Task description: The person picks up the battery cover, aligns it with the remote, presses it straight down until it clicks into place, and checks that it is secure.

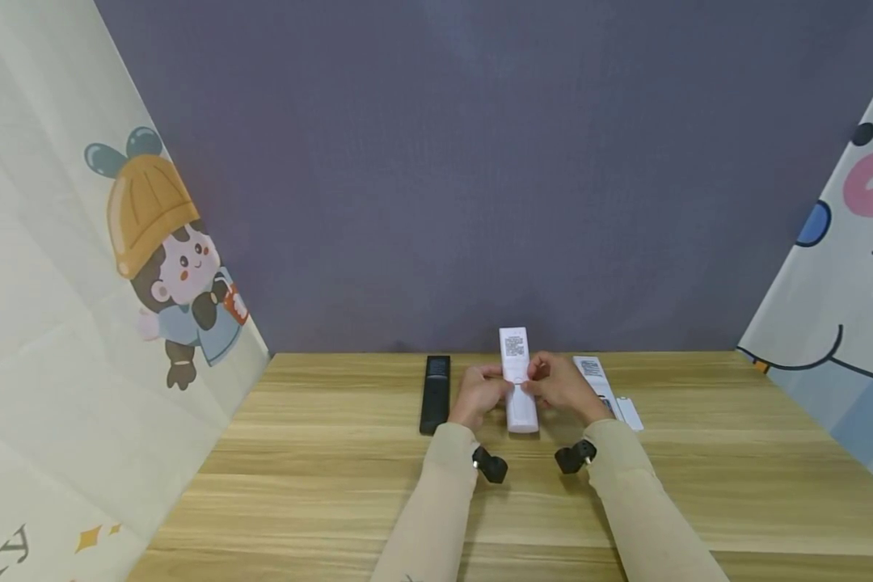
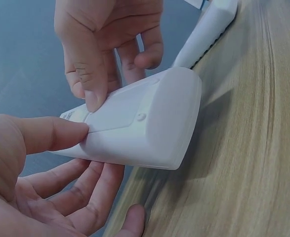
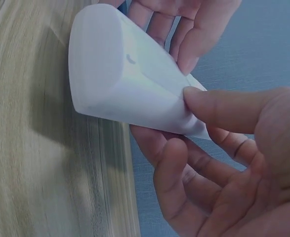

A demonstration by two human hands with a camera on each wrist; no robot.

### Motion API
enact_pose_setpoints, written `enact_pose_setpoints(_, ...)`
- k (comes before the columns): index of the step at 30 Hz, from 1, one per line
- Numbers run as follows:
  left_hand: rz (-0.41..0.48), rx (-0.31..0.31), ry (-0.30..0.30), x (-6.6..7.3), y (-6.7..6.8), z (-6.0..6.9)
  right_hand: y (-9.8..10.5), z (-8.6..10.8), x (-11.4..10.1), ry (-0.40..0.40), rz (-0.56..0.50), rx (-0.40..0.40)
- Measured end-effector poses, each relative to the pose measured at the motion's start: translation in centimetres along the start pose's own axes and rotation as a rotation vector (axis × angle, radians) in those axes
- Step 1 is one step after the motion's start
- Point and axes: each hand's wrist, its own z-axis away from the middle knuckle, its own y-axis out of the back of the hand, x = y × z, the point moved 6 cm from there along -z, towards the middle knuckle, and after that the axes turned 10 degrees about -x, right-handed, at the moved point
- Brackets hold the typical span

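Observation:
A white remote control is held back side up, with its printed label at the far end. My left hand grips its left side, thumb on the back and fingers underneath. From the other side my right hand grips it the same way. Both thumbs press at the upper edge of the battery cover, which sits in place in the left wrist view. The near end of the remote is raised off the table in the right wrist view.
A black remote lies left of my hands on the wooden table. To the right lies another white remote, its battery bay partly exposed, beside a loose white cover. A dark backdrop rises behind the table.

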Motion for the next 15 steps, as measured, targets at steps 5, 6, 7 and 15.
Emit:
enact_pose_setpoints(5,-0.009,0.014,-0.016,0.01,-0.21,-0.36,0.17,-0.38,0.04,-0.010,-0.018,-0.006)
enact_pose_setpoints(6,-0.012,0.019,-0.017,0.06,-0.25,-0.39,0.20,-0.46,0.07,-0.010,-0.024,-0.009)
enact_pose_setpoints(7,-0.018,0.026,-0.017,0.12,-0.29,-0.41,0.24,-0.54,0.10,-0.011,-0.029,-0.010)
enact_pose_setpoints(15,-0.057,0.064,0.002,0.60,-0.56,-0.56,0.63,-1.03,0.18,-0.005,-0.031,-0.008)
